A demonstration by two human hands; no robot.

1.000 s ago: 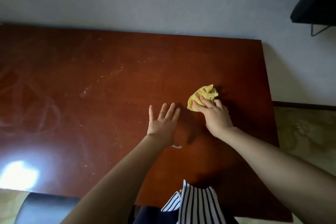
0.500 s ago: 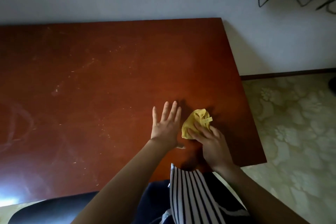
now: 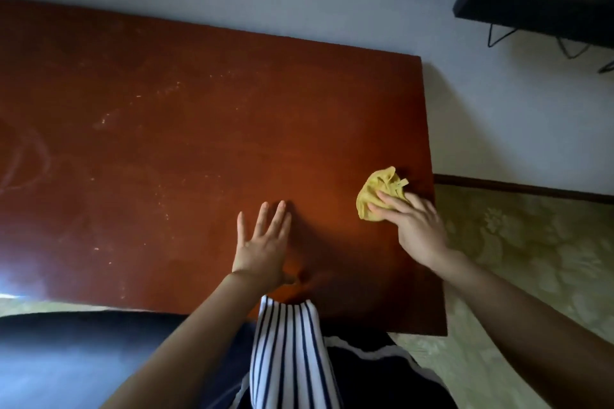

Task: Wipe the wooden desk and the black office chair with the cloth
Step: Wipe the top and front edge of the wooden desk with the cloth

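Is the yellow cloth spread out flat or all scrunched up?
Scrunched up: the cloth is a wrinkled ball under the right hand, near the right edge of the desk.

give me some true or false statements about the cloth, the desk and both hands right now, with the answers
1. The right hand presses the yellow cloth onto the wooden desk near the desk's right edge. True.
2. The left hand grips a corner of the cloth. False: it lies flat on the desk with straight fingers, apart from the cloth.
3. The cloth is spread out flat. False: it is crumpled into a wad under the right hand's fingers.
4. Pale smears show on the left part of the desk. True.
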